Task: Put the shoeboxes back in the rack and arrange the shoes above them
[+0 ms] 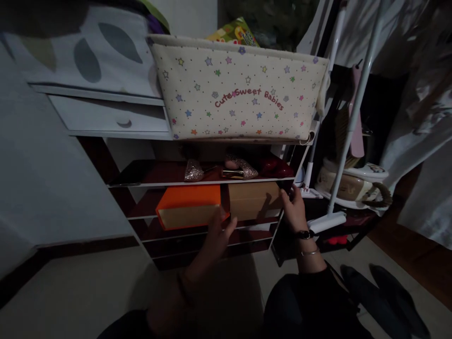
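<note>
My left hand is in front of the shelf, thumb and fingers apart. It overlaps the lower right corner of an orange box and lies beside the left end of a brown cardboard box. My right hand, wearing a dark band and a bracelet, is at the right end of the brown box by the shelf's side post. Its fingers are spread; whether they touch the box or the post I cannot tell. Both boxes lie side by side on one shelf, the orange one jutting out at its front.
Glittery shoes and dark red shoes sit one shelf above. A star-patterned fabric bin stands on top, beside a white drawer. To the right, a white pole with a flat head leans near a pink-handled brush.
</note>
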`<state>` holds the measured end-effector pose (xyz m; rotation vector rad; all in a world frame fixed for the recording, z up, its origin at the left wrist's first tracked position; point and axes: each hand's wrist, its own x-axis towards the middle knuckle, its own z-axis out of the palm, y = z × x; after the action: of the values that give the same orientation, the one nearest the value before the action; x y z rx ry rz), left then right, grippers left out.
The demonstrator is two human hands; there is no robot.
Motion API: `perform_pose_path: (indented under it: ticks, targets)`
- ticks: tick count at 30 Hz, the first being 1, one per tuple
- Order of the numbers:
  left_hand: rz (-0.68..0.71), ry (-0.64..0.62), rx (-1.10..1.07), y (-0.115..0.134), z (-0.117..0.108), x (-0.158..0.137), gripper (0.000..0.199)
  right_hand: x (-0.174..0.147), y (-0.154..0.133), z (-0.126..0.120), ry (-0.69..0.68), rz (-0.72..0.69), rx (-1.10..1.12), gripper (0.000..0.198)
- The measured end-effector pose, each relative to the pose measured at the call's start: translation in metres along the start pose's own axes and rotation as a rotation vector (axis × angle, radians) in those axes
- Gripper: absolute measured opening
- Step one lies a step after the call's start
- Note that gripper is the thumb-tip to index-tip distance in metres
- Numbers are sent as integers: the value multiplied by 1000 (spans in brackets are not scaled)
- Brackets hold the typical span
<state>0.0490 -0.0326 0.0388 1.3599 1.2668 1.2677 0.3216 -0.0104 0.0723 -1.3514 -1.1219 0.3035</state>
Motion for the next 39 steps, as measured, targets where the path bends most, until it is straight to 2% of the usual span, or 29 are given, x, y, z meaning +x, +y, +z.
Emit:
perform_pose_path:
  ticks: [2, 3, 6, 8, 10, 13, 16, 18, 21, 24, 29, 33, 36, 39]
  targets:
    - [173, 183, 99, 22, -30, 17, 64, 15, -32, 0, -9, -111, -11, 64]
    - [250, 330, 150, 35, -47, 28, 62, 25, -48, 2, -42, -145, -18, 57]
    - [376, 640, 268, 70, -99, 66, 55, 54, -85, 13, -104, -201, -43, 48]
    - [412, 623, 389, 81, -123, 84, 50, 62, -95, 24, -87, -228, -108, 45]
    - [390, 572, 515, 81, -133, 95, 48, 62, -95, 38, -83, -210, -201, 40]
    - [309, 538, 619, 70, -130, 106, 46, 55, -88, 59, -154, -115, -388, 35]
    - [300, 530, 669, 61, -123, 116, 45, 53, -83, 72, -206, -55, -568, 43]
    - [280, 515, 689, 57, -122, 123, 45, 56, -80, 77, -254, -25, -607, 48]
    - [238, 500, 687, 50, -124, 132, 42, 62, -72, 83, -338, 4, -511, 46]
    - [305, 515, 653, 44, -124, 137, 35, 67, -59, 88, -370, 30, -317, 41]
    - [317, 534, 570, 42, -120, 140, 22, 70, -46, 99, -366, 97, -109, 38]
    - [287, 500, 576, 52, -118, 138, 20, 67, -52, 109, -320, 92, -1, 38]
    - [310, 488, 579, 61, -119, 135, 19, 60, -64, 116, -286, 41, 25, 33]
    - [340, 484, 461, 68, -120, 134, 20, 51, -75, 123, -231, -109, -9, 29]
